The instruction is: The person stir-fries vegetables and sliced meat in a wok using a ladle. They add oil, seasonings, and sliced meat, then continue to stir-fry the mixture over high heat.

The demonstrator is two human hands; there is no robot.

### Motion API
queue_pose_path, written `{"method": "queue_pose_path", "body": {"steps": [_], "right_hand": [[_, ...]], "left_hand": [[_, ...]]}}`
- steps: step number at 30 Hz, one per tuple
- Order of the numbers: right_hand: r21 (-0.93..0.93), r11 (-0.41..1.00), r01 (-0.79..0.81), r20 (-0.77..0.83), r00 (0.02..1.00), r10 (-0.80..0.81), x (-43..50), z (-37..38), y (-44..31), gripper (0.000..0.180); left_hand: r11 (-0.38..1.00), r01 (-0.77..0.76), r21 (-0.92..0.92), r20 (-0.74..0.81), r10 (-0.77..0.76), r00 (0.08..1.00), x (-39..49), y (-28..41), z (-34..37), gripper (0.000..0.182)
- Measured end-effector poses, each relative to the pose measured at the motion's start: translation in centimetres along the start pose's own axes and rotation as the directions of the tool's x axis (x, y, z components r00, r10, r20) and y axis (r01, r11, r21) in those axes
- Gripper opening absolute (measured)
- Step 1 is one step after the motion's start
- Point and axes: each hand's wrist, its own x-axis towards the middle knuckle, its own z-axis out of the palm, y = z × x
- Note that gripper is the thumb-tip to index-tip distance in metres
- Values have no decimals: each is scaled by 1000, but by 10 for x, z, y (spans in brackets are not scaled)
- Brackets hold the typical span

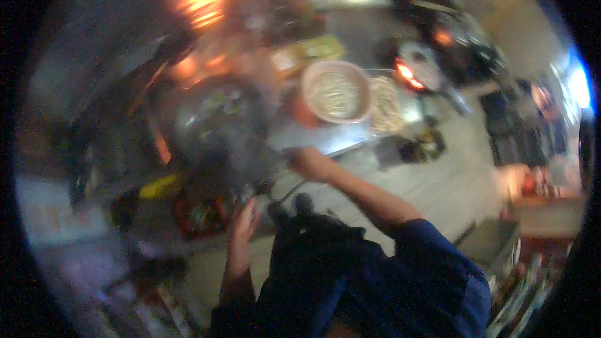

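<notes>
A large dark wok (211,117) sits left of centre, with blurred food pieces inside and haze over it. My right hand (307,164) is closed beside the wok's right rim. A thin dark handle of a utensil runs below that fist; its working end is lost in the blur. My left hand (246,220) is raised at the near side of the wok, by its near rim. Motion blur hides whether its fingers are wrapped around a handle there.
A pink bowl (307,75) of pale strands stands on a metal counter (324,141), beside a tray of noodles (386,103). Farther right, a pan (420,63) sits near flames (409,75). A yellow object (159,187) and a reddish container (199,216) lie left of my left hand.
</notes>
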Motion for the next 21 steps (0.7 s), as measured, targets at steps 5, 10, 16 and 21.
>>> {"method": "queue_pose_path", "body": {"steps": [5, 10, 16, 21], "right_hand": [[181, 982, 62, 91, 993, -79, -43, -18, -24, 41], [299, 954, -19, 229, 972, -52, -38, -33, -26, 33], [-35, 993, -111, 27, 993, 112, -12, -4, -31, 25], [237, 971, -10, 52, 999, -2, -57, -12, -47, 38]], "left_hand": [[990, -73, 116, 96, 62, 993, -21, -29, -21, 18], [963, -171, 207, 132, 146, 980, 17, 16, -20, 32], [994, -20, 109, 64, 13, 998, 4, -4, -19, 20], [935, -245, 258, 191, 199, 961, -41, -19, -17, 17]]}}
